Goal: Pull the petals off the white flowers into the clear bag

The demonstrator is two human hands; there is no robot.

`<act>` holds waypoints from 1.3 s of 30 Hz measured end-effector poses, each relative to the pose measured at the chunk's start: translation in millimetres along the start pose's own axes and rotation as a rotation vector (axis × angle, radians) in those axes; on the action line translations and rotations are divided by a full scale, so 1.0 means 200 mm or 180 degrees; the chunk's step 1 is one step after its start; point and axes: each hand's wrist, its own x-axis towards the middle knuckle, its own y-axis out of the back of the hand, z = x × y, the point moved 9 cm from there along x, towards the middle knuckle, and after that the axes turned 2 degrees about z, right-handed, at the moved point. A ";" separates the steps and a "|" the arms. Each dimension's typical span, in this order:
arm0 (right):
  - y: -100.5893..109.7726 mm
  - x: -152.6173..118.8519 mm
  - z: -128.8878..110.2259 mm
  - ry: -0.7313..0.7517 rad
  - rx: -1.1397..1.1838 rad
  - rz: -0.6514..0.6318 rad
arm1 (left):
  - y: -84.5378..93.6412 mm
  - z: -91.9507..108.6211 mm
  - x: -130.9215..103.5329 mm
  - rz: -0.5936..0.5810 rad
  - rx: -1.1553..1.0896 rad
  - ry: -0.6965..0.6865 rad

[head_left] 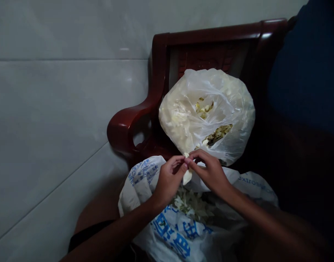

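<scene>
Between the fingertips of both hands is a pale white flower [187,177], its lower part hanging below the thumbs. My left hand [170,178] pinches it from the left, and my right hand [210,170] is closed on it from the right, with the thumbs nearly touching. Beneath them a white woven sack [142,191] with blue printing lies open across the lap. Inside it are several whitish, pointed flowers [192,207]. Just beyond the hands sits a translucent plastic bag [180,109], full of pale and brownish petal-like pieces [217,134] that show through its openings.
The plastic bag rests on a dark red wooden bench with a curved armrest [125,125] and a carved back [210,36]. A light tiled wall [68,98] stands to the left. A dark blue shape [306,72], perhaps clothing, fills the upper right.
</scene>
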 end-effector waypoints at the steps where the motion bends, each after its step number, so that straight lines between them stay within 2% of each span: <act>1: 0.01 0.00 0.02 -0.0100 0.0016 0.0105 | -0.01 0.00 -0.01 -0.0029 -0.0035 0.0027; 4: 0.05 0.00 0.03 -0.0074 -0.0098 0.0194 | -0.01 -0.02 -0.01 -0.0048 -0.0042 0.0104; 8: 0.04 0.00 0.03 -0.0034 -0.0130 0.0101 | 0.00 -0.02 0.00 0.0013 0.0039 0.0015; 20: -0.04 0.01 0.13 -0.0776 0.0990 -0.0234 | 0.01 0.03 -0.01 0.0051 0.0267 -0.0165; 22: -0.04 0.01 0.12 -0.0724 0.0975 -0.0234 | 0.01 0.03 -0.01 0.0032 0.0277 -0.0191; 25: -0.03 0.00 0.06 -0.0347 0.0585 -0.0229 | 0.00 0.01 -0.01 0.0014 0.0181 -0.0199; 27: -0.03 0.00 0.02 -0.0102 0.0293 -0.0216 | 0.00 -0.01 -0.01 -0.0008 0.0035 -0.0111; 29: -0.04 -0.01 0.02 -0.0057 0.0219 -0.0217 | -0.01 -0.03 0.00 -0.0005 -0.0134 0.0059; 34: -0.05 -0.01 0.03 -0.0324 0.0991 -0.0298 | 0.05 -0.03 0.04 0.0213 -0.0458 0.0245; 36: -0.02 0.00 0.01 -0.0456 0.1418 -0.0122 | 0.09 -0.03 0.06 0.0395 -0.0597 0.0318; 39: 0.08 0.01 -0.01 -0.0620 0.1972 0.0361 | 0.16 -0.03 0.10 0.0622 -0.0805 0.0387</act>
